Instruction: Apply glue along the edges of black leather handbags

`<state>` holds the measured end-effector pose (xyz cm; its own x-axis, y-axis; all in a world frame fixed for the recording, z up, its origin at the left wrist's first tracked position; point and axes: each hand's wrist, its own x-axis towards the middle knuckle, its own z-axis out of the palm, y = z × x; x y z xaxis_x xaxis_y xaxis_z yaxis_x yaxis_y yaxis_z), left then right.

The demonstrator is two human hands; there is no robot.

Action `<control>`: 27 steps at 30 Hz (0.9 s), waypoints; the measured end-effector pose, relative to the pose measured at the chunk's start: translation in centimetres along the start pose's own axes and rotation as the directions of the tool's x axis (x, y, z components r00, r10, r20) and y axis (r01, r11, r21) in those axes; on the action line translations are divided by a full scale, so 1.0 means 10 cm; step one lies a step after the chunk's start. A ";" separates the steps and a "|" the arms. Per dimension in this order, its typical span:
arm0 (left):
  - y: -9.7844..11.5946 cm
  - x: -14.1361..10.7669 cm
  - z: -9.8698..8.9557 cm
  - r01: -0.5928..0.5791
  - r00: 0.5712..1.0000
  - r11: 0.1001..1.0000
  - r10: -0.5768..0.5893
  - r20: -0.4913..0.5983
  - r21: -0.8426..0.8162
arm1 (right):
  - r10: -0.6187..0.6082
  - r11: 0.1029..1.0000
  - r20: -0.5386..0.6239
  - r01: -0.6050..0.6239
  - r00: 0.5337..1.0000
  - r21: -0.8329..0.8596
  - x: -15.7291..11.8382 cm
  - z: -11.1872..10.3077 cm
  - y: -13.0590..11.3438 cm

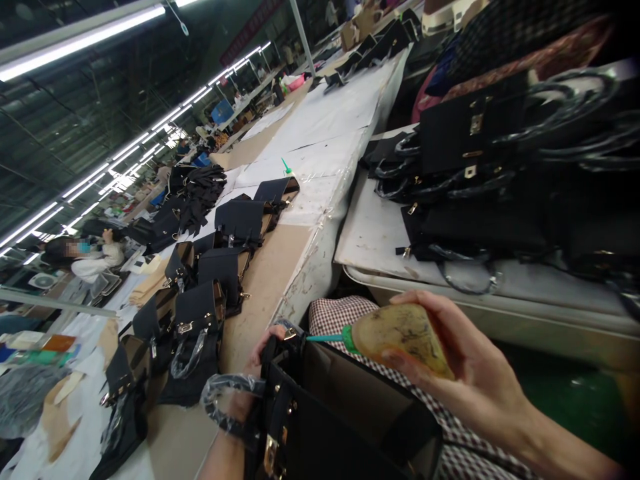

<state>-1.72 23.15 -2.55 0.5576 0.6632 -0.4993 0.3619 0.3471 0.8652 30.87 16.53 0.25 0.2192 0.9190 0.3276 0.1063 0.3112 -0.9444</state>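
My right hand is wrapped round a yellowish, smeared squeeze bottle with a green cap and a thin green nozzle. The bottle lies nearly sideways, its nozzle tip at the top edge of a black handbag, close to a gold-coloured fitting. Gripping that same edge from the far side is my left hand, its fingers partly hidden by the bag. The handbag stands open toward me, showing a grey-brown inside, and its plastic-wrapped handle hangs over my left wrist.
Several black handbags stand on the long table to the left. More wrapped bags are piled on a white surface at the right. A green nozzle stands farther up the table. A person sits across it.
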 end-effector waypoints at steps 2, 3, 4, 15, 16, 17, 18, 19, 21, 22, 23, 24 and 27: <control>0.04 -0.01 0.02 -0.093 0.959 0.994 0.075 -0.273 -0.054 | -0.080 0.994 0.015 0.081 0.997 -0.076 -0.02 -0.02 0.00; 0.08 -0.02 0.02 -0.120 0.937 0.991 0.093 -0.336 -0.061 | -0.124 0.985 0.036 0.127 0.992 -0.119 -0.02 -0.03 0.00; 0.12 -0.03 0.02 -0.124 0.938 0.990 0.097 -0.333 -0.062 | -0.167 0.971 0.067 0.176 0.984 -0.161 -0.03 -0.04 0.00; 0.82 0.12 0.00 0.118 0.992 0.978 -0.107 0.071 -0.170 | -0.144 0.910 0.205 0.211 0.968 -0.356 0.13 -0.26 -0.05; 0.80 0.18 0.01 0.139 0.987 0.976 -0.123 0.100 -0.166 | -0.098 0.910 0.205 0.171 0.974 -0.377 0.13 -0.29 -0.01; 0.77 0.25 0.02 0.152 0.984 0.976 -0.136 0.113 -0.153 | -0.045 0.910 0.199 0.123 0.979 -0.397 0.12 -0.33 0.04; 0.72 0.32 0.03 0.160 0.983 0.978 -0.144 0.117 -0.135 | 0.011 0.907 0.190 0.070 0.982 -0.414 0.11 -0.36 0.09; 0.68 0.39 0.03 0.161 0.982 0.980 -0.147 0.115 -0.119 | 0.065 0.904 0.177 0.017 0.982 -0.427 0.10 -0.39 0.15; 0.58 0.51 0.04 0.141 0.986 0.985 -0.131 0.100 -0.104 | 0.146 0.899 0.161 -0.063 0.976 -0.434 0.07 -0.44 0.27; 0.55 0.56 0.04 0.128 0.989 0.986 -0.119 0.093 -0.108 | 0.167 0.896 0.159 -0.083 0.973 -0.436 0.07 -0.45 0.32; 0.51 0.60 0.04 0.120 0.990 0.986 -0.111 0.086 -0.112 | 0.175 0.894 0.160 -0.089 0.972 -0.438 0.07 -0.46 0.36; 0.49 0.63 0.04 0.114 0.991 0.987 -0.105 0.079 -0.111 | 0.176 0.893 0.166 -0.086 0.970 -0.442 0.07 -0.46 0.40; 0.43 0.69 0.04 0.098 0.994 0.992 -0.093 0.061 -0.084 | 0.161 0.889 0.181 -0.063 0.970 -0.453 0.09 -0.45 0.47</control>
<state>3.94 28.93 -2.29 0.5662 0.5861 -0.5795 0.3510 0.4646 0.8129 35.89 17.73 -3.72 0.0539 0.9856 0.1603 0.5198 0.1094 -0.8472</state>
